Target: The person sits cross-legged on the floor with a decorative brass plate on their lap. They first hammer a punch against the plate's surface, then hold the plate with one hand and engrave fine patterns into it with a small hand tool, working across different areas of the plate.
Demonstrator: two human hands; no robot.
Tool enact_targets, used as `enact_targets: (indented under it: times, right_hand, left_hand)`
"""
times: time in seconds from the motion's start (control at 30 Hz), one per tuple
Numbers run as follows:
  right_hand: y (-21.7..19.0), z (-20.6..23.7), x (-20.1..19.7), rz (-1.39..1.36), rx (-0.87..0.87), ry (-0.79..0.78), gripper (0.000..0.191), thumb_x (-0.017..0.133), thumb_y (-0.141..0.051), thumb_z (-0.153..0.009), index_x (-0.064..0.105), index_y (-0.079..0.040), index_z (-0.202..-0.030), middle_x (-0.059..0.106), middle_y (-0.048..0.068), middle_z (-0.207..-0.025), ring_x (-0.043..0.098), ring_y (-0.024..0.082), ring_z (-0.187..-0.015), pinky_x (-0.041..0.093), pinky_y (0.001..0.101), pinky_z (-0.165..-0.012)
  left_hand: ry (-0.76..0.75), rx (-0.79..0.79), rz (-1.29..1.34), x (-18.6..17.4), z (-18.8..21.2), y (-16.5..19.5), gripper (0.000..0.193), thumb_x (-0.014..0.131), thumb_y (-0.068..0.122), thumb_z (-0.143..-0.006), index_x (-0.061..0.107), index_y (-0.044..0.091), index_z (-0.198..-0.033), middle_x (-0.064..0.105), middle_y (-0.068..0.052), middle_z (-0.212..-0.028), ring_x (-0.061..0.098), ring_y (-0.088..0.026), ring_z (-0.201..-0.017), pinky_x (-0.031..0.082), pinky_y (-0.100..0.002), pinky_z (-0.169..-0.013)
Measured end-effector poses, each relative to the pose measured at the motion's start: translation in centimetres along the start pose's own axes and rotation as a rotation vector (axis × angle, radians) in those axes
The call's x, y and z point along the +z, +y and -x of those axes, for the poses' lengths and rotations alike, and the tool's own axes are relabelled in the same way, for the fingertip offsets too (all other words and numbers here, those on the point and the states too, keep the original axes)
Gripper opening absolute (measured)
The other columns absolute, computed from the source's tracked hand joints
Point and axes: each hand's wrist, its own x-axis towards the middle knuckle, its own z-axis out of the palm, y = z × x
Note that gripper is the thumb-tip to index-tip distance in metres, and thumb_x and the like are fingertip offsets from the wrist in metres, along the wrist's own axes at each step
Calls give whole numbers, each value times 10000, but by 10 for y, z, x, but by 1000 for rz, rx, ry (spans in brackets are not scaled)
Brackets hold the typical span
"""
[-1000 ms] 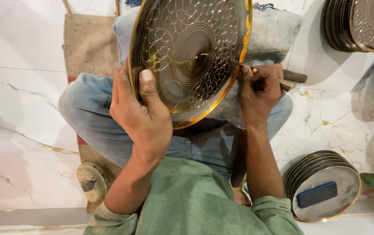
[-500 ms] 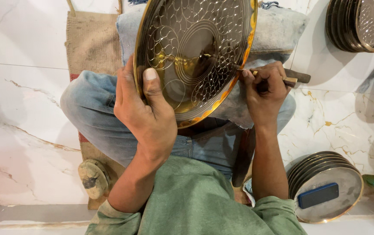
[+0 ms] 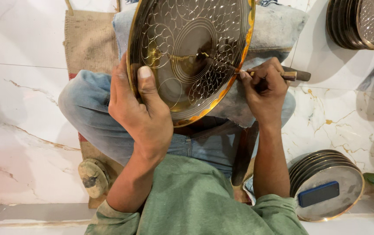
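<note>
A large round brass plate (image 3: 195, 48) with engraved scale and ring patterns stands tilted on my lap. My left hand (image 3: 141, 113) grips its lower left rim, thumb pressed on the inner face. My right hand (image 3: 263, 89) is shut on an engraving tool (image 3: 293, 75) with a wooden handle; its thin metal tip touches the plate's right inner edge. I sit cross-legged in blue jeans and a green shirt.
A stack of metal plates (image 3: 322, 174) lies at the lower right with a blue phone (image 3: 318, 193) on top. More plates (image 3: 363, 21) lean at the upper right. A burlap mat (image 3: 89, 41) covers the marble floor (image 3: 21, 109). A round mallet head (image 3: 93, 177) lies by my left knee.
The plate and both hands sit slightly lower and to the right in view; the tool tip stays at the plate's right edge. The grips are unchanged.
</note>
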Motion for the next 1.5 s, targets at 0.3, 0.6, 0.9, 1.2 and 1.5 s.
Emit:
enact_targets:
  times: [0.3, 0.6, 0.9, 1.2, 1.5]
  right_hand:
    - [4, 0, -2, 34, -8, -9, 415, 796, 149, -923, 427, -27, -853, 464, 65, -896, 562, 136, -809, 471, 247, -687]
    - [12, 18, 13, -140, 112, 239, 293, 746, 101, -1040, 488, -36, -1021, 555, 27, -1045, 592, 61, -889, 519, 212, -775]
    - [13, 13, 16, -32, 60, 243, 258, 755, 104, -1055, 524, -7, -1023, 560, 57, -1049, 555, 57, -854, 476, 188, -738]
    - [10, 10, 22, -60, 69, 298, 231, 731, 112, -1024, 529, 5, -991, 556, 64, -1077, 600, 74, -906, 516, 202, -768]
    - [9, 7, 31, 94, -16, 389, 266, 760, 115, -1018, 522, 6, -970, 547, 75, -1043, 639, 113, -931, 546, 233, -819]
  left_hand:
    - [3, 5, 5, -1, -1, -2, 233, 546, 116, -1222, 560, -44, -1391, 698, -115, -1214, 718, -172, -1054, 581, -276, -932]
    - [44, 35, -37, 6, 8, -8, 249, 540, 140, -1218, 538, -40, -1390, 671, -138, -1210, 681, -201, -1052, 553, -296, -944]
    - [-183, -45, 64, -19, -11, -1, 329, 618, 127, -1134, 480, -107, -1320, 642, -158, -1166, 642, -287, -1051, 506, -366, -967]
    - [-80, -34, -54, -5, -9, 2, 128, 596, 64, -1154, 588, -63, -1149, 588, -161, -967, 587, -263, -816, 481, -359, -775]
    - [-113, -19, -62, -8, -8, 1, 129, 591, 41, -1157, 595, -64, -1233, 641, -149, -1033, 657, -249, -874, 529, -331, -822]
